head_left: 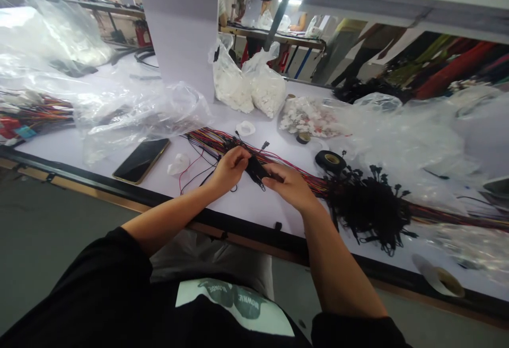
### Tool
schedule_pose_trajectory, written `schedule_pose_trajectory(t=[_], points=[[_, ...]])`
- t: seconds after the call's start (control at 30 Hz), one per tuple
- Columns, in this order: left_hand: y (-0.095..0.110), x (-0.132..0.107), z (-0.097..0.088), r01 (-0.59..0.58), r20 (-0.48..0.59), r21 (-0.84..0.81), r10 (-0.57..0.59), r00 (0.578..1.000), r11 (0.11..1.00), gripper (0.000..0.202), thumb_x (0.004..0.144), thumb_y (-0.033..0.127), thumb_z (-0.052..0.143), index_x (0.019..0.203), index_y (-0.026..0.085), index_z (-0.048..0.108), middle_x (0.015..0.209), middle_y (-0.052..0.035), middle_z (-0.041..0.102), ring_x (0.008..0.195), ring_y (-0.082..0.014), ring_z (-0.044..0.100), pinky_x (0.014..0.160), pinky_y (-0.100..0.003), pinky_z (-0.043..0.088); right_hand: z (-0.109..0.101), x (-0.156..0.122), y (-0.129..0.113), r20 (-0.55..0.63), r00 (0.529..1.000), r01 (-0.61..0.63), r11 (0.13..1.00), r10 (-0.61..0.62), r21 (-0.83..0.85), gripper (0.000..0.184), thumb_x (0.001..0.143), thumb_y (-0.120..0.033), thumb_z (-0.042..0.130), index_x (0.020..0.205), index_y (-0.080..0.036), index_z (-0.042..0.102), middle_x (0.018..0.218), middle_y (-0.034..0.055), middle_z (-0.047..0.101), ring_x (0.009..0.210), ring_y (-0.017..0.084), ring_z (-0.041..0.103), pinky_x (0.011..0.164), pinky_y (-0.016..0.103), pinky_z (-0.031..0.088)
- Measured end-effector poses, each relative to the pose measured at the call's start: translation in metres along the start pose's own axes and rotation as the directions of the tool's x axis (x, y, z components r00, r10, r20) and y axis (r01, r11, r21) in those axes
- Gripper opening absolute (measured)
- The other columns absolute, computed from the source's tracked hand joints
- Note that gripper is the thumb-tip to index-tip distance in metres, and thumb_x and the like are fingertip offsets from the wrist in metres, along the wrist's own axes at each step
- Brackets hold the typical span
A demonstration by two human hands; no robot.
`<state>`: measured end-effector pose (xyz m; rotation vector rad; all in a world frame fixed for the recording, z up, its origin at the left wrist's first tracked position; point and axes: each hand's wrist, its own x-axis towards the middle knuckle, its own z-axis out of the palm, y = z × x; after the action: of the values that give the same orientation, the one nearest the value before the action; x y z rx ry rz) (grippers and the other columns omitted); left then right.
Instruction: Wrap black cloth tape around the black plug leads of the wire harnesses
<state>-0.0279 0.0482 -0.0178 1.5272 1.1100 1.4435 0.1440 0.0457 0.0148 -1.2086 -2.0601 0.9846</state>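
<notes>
Between my two hands is a dark black piece (pixel 256 170), part of a wire bundle or something lying on it; its exact kind is hard to make out. My left hand (pixel 229 172) is closed, thumb and fingers pinched at the piece's upper left end. My right hand (pixel 289 182) grips its right side with thumb and fingers. Beneath both hands runs a long bundle of red, yellow and black wires (pixel 304 173), with small black connectors (pixel 264 146) sticking up. Thin loose wires (pixel 194 178) curl beside my left wrist.
A dense heap of black connectors (pixel 368 205) lies to the right, beside a black tape roll (pixel 331 161). A phone (pixel 142 161) lies at left. Behind stand bags of white parts (pixel 264 85). Plastic sheeting (pixel 139 114) covers wires. Another tape roll (pixel 449 283) sits at the front edge.
</notes>
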Motion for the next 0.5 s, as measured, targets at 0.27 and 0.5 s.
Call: schedule_pose_trajectory(t=[0.27, 0.5], points=[[0.0007, -0.0045, 0.0026, -0.06, -0.013, 0.042, 0.061, 0.998, 0.997, 0.005, 0.077, 0.016, 0.05, 0.073, 0.017, 0.052, 0.065, 0.003, 0.048, 0.059, -0.008, 0.043, 0.057, -0.021, 0.036, 0.0009, 0.001, 0.0005, -0.006, 0.994, 0.109, 0.983, -0.111, -0.15, 0.015, 0.073, -0.027, 0.055, 0.082, -0.019, 0.063, 0.07, 0.0008, 0.06, 0.069, 0.016, 0.053, 0.061, 0.027, 0.038], [0.0033, -0.0059, 0.0007, -0.209, 0.002, 0.26, 0.216, 0.976, 0.943, 0.013, 0.081, 0.021, 0.047, 0.069, 0.017, 0.051, 0.068, 0.0007, 0.054, 0.068, -0.0107, 0.049, 0.067, -0.023, 0.039, 0.0075, 0.0008, 0.003, -0.039, 0.991, 0.112, 0.966, -0.125, -0.233, 0.019, 0.076, -0.033, 0.054, 0.086, -0.019, 0.064, 0.071, 0.0018, 0.062, 0.069, 0.017, 0.056, 0.061, 0.028, 0.039]])
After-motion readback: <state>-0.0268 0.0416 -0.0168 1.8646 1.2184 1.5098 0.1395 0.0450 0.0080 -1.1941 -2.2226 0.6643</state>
